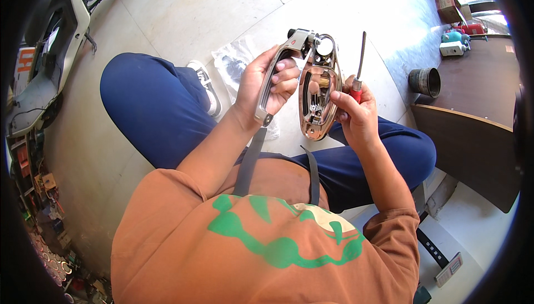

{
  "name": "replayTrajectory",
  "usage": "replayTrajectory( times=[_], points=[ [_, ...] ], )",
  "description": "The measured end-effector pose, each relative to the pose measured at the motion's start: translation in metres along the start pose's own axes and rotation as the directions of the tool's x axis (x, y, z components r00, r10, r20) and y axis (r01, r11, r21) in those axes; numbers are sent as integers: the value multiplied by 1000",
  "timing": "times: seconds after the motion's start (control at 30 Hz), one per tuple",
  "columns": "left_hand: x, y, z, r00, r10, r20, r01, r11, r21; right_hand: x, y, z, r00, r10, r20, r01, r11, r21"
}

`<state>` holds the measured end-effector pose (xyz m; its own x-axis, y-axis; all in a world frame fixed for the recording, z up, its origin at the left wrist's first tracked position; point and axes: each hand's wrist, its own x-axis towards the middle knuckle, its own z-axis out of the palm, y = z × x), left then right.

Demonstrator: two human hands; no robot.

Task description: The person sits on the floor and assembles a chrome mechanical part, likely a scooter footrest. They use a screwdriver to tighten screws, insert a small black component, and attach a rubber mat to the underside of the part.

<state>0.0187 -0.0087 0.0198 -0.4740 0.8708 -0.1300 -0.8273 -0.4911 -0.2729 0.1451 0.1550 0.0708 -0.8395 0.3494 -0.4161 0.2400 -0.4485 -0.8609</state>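
Note:
My left hand (271, 83) is closed around a metal handle (268, 79) with a ribbed inner side and a black knob at its top. Joined or touching near the handle's upper end is a shiny chromed oval metal housing (311, 131), with a round disc and small fittings inside. My right hand (358, 106) grips the housing's right edge by thumb and fingers. The same hand also holds a screwdriver (362, 58) with a red handle, its shaft pointing up and away. Whether handle and housing are fixed together cannot be told.
Clear plastic bags (234, 62) lie on the tiled floor between my legs, near my shoe (206, 87). To the right, a brown cabinet (471, 83) bears a dark metal cup (425, 82), bottles and boxes. Motorcycle parts (79, 20) stand at the left, with cluttered shelves below.

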Motion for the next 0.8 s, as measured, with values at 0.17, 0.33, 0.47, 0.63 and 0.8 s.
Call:
replayTrajectory(
  times=[0.17,0.33,0.47,0.63,0.8],
  points=[
    [0,-4,2,991,114,-64,-90,951,297,-1,0,-2,1000,8,30,-9,1000,28],
    [-3,-12,12,964,263,-50,-190,805,562,0,2,-2,1000,-1,30,1,1000,9],
    [-3,-15,11,950,313,4,-235,704,671,-1,3,-2,999,-6,35,8,999,-47],
    [-4,-20,10,931,364,32,-253,579,775,-1,4,0,999,-20,44,24,997,-78],
    [-5,-23,10,927,369,66,-263,515,816,-2,7,0,996,-58,68,65,992,-107]
  ],
)
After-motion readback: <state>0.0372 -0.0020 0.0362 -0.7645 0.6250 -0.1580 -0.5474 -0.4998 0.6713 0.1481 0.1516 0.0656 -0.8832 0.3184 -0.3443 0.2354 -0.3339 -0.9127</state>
